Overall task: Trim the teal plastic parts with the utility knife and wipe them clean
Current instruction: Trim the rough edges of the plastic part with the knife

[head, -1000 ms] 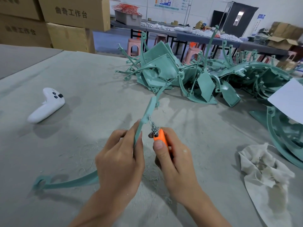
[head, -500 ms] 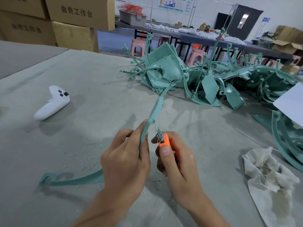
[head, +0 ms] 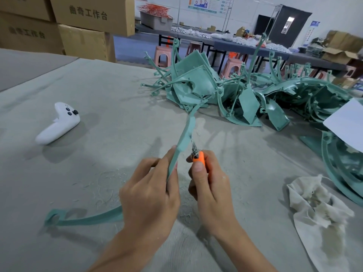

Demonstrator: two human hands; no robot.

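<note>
My left hand [head: 151, 191] grips a long curved teal strip [head: 183, 136] near its middle. One end of the strip rises toward the pile and the other end lies on the table at the lower left. My right hand [head: 210, 190] holds an orange utility knife [head: 199, 158], thumb on its back. The blade meets the strip's right edge just above my left fingers, with curled shavings hanging there. A crumpled off-white rag [head: 318, 207] lies on the table to the right.
A heap of teal plastic parts [head: 231, 95] covers the far and right side of the grey felt table [head: 98, 91]. A white controller [head: 59, 125] lies at the left. Cardboard boxes [head: 82, 22] stand behind, with pink stools and a long table beyond.
The knife has slid a little up along the strip's edge, and the strip's upper end has swung slightly. The view has shifted a bit.
</note>
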